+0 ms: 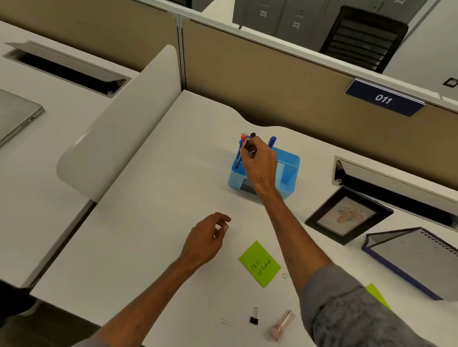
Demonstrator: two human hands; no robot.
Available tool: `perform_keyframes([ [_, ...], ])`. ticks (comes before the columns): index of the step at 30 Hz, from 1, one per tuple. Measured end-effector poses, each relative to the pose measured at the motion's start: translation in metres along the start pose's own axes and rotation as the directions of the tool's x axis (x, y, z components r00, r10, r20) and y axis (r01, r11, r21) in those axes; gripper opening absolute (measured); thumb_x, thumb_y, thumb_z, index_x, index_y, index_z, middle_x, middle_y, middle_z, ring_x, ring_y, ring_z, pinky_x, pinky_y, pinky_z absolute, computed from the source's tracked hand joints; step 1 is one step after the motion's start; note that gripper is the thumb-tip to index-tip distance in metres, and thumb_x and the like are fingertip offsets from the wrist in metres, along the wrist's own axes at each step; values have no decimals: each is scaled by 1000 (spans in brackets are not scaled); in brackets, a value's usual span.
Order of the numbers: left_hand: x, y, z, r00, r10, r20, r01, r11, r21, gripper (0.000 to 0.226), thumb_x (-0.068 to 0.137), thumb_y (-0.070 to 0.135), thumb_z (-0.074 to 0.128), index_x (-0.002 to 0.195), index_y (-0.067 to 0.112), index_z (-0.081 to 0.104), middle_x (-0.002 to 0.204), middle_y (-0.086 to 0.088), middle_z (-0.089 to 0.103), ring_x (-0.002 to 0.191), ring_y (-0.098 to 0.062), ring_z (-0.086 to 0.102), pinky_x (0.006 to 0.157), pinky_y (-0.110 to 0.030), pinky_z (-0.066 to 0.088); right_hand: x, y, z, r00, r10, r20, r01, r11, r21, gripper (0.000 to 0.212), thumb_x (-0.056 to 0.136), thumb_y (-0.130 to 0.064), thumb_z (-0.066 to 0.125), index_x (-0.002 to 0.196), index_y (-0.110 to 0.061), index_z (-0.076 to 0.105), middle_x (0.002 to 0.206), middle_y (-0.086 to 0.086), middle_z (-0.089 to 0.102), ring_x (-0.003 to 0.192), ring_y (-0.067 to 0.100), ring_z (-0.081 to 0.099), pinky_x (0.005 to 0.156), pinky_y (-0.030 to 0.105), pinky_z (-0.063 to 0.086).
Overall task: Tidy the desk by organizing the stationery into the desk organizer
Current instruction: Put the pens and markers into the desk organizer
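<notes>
Nearest the desk's [156,222] front edge, a black binder clip [254,320] and a pinkish tube [282,324] are left lying, with a green sticky note [259,264] just beyond them. Farther back, a pen [239,158] is pinched near its top between the thumb and fingertips of the right hand [259,161], over the left rear compartment of the blue organizer [290,175], where other pens [272,141] are already stood. The left hand [207,240] is held loosely curled above the desk, and nothing is seen in it. The pen's long axis is kept nearly upright, its lower end pointed down into the compartment and its top leaned slightly right. The step would best be done by lowering the pen straight down, clear of its neighbours, and releasing it only once its tip is judged to be seated.
</notes>
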State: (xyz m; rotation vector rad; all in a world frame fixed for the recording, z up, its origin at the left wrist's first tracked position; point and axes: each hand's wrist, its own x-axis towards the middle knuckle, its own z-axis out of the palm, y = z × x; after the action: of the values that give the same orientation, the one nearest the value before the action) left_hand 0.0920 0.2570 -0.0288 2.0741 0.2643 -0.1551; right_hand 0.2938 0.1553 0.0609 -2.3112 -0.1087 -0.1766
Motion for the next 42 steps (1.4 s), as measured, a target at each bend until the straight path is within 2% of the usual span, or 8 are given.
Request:
perform_keyframes([
  [8,-7,-20,2,999,-43,13,42,999,24,18,105,30,58,116,42,67,109,23,70,84,-5,69,81,-30,58,-8,14,24,989,49,139,-37,995,-88,32,98,-30,72,124,-13,67,122,8,72,114,24,65,100,37,52],
  [15,-7,-6,28,998,-7,66,5,1000,26,18,106,27,58,114,39,68,108,23,72,85,-5,69,81,-29,58,-27,25,2,995,44,87,-43,999,-21,23,98,-27,72,119,-16,73,118,3,74,109,17,67,99,33,57],
  [20,2,24,59,987,80,136,-93,991,96,21,105,25,55,118,37,68,114,19,70,92,-7,66,84,-31,58,-87,65,-43,997,73,-13,-73,996,46,16,98,-21,71,114,-22,73,114,-7,74,101,10,68,84,26,60],
  [26,13,68,104,955,239,177,-280,924,260,25,107,26,54,127,34,64,124,14,65,116,-7,55,86,-31,56,-154,138,-103,950,305,-66,-305,952,18,15,96,-22,68,106,-33,74,98,-19,74,75,6,65,71,30,56],
  [29,20,85,126,936,292,198,-341,892,296,26,106,24,57,130,30,64,129,10,62,121,-12,51,79,-29,52,-172,173,-124,930,356,-97,-365,926,-100,17,96,-21,67,108,-32,75,106,-16,75,90,12,69,78,30,56],
  [32,25,95,146,941,264,212,-322,893,314,26,105,23,57,130,29,64,129,8,62,121,-16,52,80,-33,53,-180,204,-137,960,271,-75,-280,896,-346,21,93,-18,70,112,-28,74,112,-7,73,107,19,65,83,37,54],
  [36,27,99,167,950,224,217,-288,897,335,26,105,21,58,130,27,64,129,5,62,122,-18,52,85,-37,55,-181,229,-148,976,213,40,-166,852,-496,23,91,-20,73,114,-24,73,113,-4,69,109,23,60,82,40,47],
  [42,26,94,181,965,174,195,-231,917,325,26,103,20,60,128,28,64,125,5,63,118,-16,54,91,-34,53,-186,239,-149,970,217,112,-130,845,-518,13,93,-19,69,105,-24,69,107,-4,65,101,20,57,80,35,44],
])
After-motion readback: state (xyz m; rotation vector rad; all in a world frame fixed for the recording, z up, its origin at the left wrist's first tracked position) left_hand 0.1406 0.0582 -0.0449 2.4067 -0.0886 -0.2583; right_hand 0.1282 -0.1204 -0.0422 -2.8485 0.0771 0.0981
